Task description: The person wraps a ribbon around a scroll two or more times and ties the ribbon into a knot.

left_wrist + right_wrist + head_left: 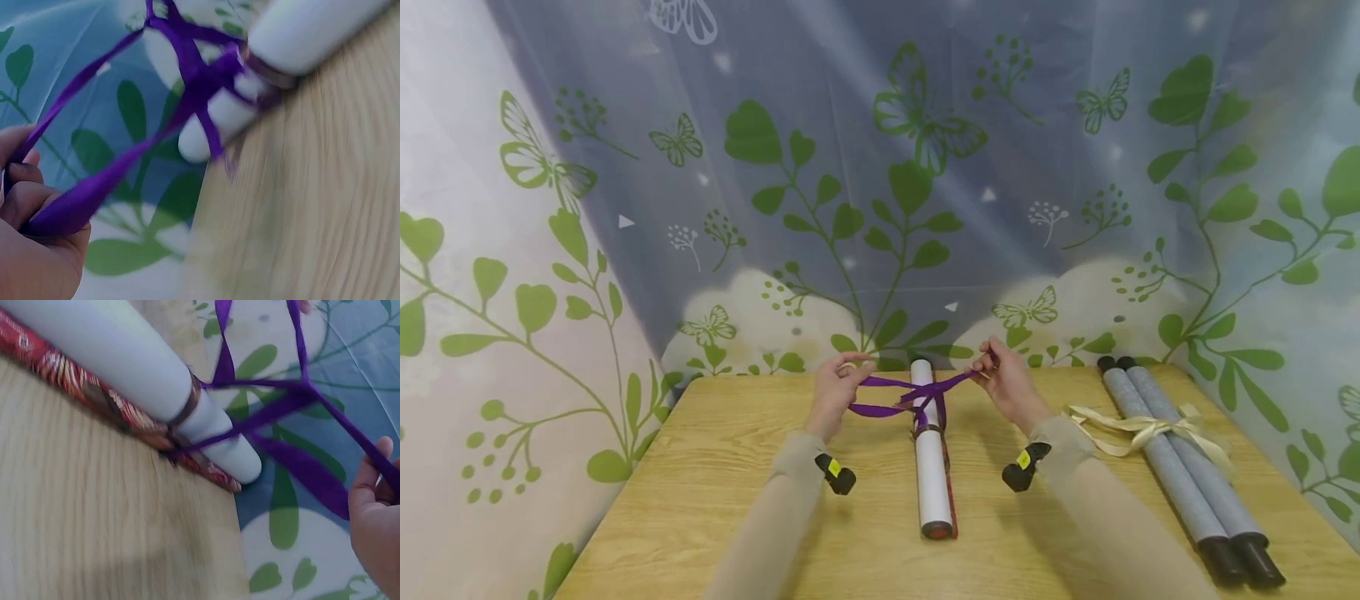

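A rolled white scroll [933,492] lies lengthwise on the wooden table, a red printed edge [81,381] along its side. Round it goes a narrow brown band [187,403]. Purple ribbon [876,410] crosses over the scroll near its far end, its strands lifted and crossing one another there. To the left of the scroll, my left hand [837,393] pinches one looped part of the ribbon; two strands run from its fingers in the left wrist view. My right hand [1011,390], on the other side, pinches another part, drawn out to the right.
Two grey rolls [1172,467] with dark end caps lie side by side at the right of the table [715,517], a cream ribbon [1142,437] tied round them. Behind the table's far edge hangs a leaf-and-butterfly curtain [850,150].
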Action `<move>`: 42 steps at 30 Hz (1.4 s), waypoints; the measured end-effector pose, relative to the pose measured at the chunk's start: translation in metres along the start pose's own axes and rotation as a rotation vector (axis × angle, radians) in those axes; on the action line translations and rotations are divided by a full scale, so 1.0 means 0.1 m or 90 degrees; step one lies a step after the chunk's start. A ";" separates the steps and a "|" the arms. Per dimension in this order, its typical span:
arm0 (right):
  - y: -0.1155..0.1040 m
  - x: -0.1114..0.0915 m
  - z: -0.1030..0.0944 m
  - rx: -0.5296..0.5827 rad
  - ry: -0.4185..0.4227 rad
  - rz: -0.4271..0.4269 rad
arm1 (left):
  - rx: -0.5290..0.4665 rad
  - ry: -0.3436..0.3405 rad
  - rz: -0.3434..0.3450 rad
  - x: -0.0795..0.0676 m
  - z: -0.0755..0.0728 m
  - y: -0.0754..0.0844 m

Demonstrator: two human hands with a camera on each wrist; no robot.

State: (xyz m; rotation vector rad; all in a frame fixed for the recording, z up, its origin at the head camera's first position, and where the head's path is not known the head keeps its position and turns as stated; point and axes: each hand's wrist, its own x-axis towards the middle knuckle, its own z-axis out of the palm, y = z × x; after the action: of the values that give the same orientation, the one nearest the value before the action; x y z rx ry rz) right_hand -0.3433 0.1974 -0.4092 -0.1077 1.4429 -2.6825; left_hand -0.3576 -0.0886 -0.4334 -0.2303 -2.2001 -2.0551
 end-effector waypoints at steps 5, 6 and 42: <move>-0.11 -0.03 -0.13 -0.003 -0.003 -0.007 | 0.233 -0.045 0.078 0.01 -0.20 0.06; -0.13 -0.04 -0.16 -0.005 -0.003 -0.007 | 0.286 -0.054 0.097 0.01 -0.24 0.07; -0.22 -0.26 -0.93 -0.472 0.119 -0.020 | 0.703 -0.080 0.119 -0.04 -0.91 -0.34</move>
State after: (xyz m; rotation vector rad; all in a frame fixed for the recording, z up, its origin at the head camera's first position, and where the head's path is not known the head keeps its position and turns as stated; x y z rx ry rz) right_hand -0.3282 0.2896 -0.4430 0.0750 2.4301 -2.0714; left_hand -0.3613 -0.1818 -0.4610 -0.4036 -2.8451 -0.5410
